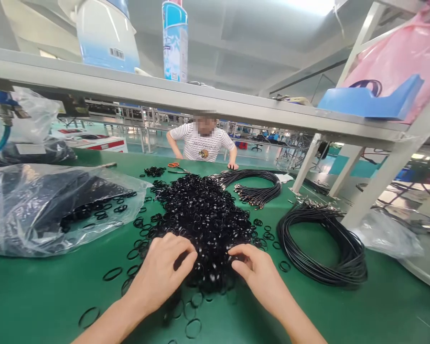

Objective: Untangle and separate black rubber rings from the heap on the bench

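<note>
A large heap of black rubber rings point(204, 205) lies on the green table in front of me. My left hand point(168, 263) is at the heap's near left side, palm down with curved fingers, the thumb close to the index finger. My right hand point(254, 270) is at the near right side, its thumb and index finger apart and pointing at the rings. No ring shows gripped in either hand, though some fingertips are hidden. Rings between the hands look blurred. Loose rings point(112, 274) lie scattered around, several near my left forearm.
A clear plastic bag point(57, 210) with more black rings lies left. Coiled black cables point(322, 248) lie right, another cable bundle point(258, 186) behind the heap. Orange-handled scissors point(174, 165) lie at the back. A shelf point(200, 98) crosses above; a person point(204, 143) is across the table.
</note>
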The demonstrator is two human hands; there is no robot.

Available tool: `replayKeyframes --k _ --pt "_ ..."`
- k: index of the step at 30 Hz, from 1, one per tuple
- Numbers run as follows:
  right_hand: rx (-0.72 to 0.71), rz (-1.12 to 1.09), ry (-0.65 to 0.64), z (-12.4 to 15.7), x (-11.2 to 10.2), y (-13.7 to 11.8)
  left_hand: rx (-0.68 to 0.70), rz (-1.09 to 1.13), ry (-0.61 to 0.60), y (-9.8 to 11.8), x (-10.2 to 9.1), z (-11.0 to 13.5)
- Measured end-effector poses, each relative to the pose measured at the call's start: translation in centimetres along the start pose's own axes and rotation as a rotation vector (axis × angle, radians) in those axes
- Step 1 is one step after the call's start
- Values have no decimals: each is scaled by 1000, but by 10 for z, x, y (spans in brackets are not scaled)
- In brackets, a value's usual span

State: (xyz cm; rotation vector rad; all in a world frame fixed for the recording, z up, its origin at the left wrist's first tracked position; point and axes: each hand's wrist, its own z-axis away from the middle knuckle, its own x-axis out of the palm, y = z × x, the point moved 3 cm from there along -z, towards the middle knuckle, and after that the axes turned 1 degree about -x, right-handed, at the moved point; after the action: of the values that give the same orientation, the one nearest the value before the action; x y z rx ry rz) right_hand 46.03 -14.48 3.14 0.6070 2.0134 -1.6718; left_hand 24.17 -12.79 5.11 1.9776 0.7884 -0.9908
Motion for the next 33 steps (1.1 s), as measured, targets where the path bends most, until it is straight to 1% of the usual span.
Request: replayKeyframes --k 3,4,5,6,8,10,11,12,15,18,22,24,26,29,33 --pt "58 -196 -4 1 1 0 -26 3 120 5 -7 -2" --pt "74 -293 -6 1 1 -1 -25 41 132 8 -7 -3" --pt "90 -397 -9 1 2 -3 -19 102 116 12 -5 -4" --pt "102 -504 -11 1 3 -5 -13 183 68 18 -1 -6" --pt "113 -702 -28 1 4 -7 2 366 -83 32 11 -8" --pt "106 -852 -55 1 5 -8 30 512 -211 48 22 -11" --pt "102 -903 -62 1 5 -8 49 560 -232 55 26 -13" --pt "101 -938 -62 0 5 -6 69 595 -226 60 30 -16" --pt "125 -964 -11 0 3 -1 88 661 -131 65 34 -24" --pt "168 -942 12 -1 3 3 22 705 -100 58 37 -27" --pt "199 -923 -23 0 6 -1 -178 821 -134 42 42 -24" --pt "217 -896 -19 0 7 -4 -234 895 -166 38 44 -22" --pt "239 -852 -1 1 8 -7 -245 1001 -212 39 46 -20" --pt "212 -795 36 3 6 -11 -272 1179 -278 44 47 -18" --pt "134 -668 67 5 5 -15 -405 1372 -266 46 45 -15"
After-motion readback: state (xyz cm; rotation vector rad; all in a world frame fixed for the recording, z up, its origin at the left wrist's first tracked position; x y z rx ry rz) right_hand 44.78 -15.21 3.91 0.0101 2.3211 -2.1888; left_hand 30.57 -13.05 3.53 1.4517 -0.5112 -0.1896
